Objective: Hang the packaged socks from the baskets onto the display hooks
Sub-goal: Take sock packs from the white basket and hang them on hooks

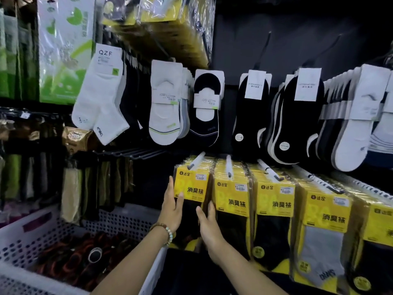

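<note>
A stack of yellow-and-black sock packs [191, 186] hangs on a white-tipped display hook [196, 161] at the left end of the lower row. My left hand [173, 207] lies flat against the left side of the front pack, fingers straight. My right hand [207, 222] touches the pack's right lower part, fingers straight and pointing up. A white perforated basket [32, 235] at the lower left holds dark packaged socks [85, 254].
More yellow packs [232, 201] hang on hooks to the right, one with grey socks [323, 248]. Above hang white and black loose socks [164, 103] on cards. Bare dark hooks [136, 153] stick out at the left. Green boxes [63, 50] fill the upper left.
</note>
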`<state>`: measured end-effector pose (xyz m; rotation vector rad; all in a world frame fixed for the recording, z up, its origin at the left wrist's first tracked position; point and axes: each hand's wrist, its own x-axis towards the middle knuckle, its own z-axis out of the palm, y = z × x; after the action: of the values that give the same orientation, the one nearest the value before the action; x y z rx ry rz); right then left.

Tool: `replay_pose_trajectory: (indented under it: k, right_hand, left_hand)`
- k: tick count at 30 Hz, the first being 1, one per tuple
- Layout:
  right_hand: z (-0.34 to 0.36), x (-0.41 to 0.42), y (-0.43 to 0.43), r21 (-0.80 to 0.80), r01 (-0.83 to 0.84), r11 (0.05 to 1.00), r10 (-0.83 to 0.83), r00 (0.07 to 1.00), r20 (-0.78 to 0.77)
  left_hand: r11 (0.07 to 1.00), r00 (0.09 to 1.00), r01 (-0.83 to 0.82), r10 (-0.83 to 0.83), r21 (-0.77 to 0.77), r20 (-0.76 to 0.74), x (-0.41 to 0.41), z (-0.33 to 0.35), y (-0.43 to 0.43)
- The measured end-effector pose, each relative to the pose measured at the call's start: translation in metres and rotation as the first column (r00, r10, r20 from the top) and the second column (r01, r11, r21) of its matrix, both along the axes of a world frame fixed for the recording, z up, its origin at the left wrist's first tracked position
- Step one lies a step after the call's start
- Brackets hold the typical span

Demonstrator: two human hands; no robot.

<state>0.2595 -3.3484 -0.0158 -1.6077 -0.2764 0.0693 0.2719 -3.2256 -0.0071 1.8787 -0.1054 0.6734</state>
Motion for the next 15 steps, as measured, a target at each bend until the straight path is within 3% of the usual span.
replay_pose_trajectory:
  k: [7, 15]
  right_hand:
    - [-0.003, 0.015, 0.005, 0.005, 0.001, 1.0, -0.001, 0.995, 0.097]
    - [-0.021, 0.007, 0.003, 0.006, -0.004, 1.0, 0.003, 0.991, 0.131]
  left_hand:
    - [0.991, 0.996, 0.084, -0.086, -0.104, -0.013, 0.022, -0.011, 0.003]
    - [0.992, 0.999, 0.034, -0.037, -0.123, -0.025, 0.012, -0.021, 0.009]
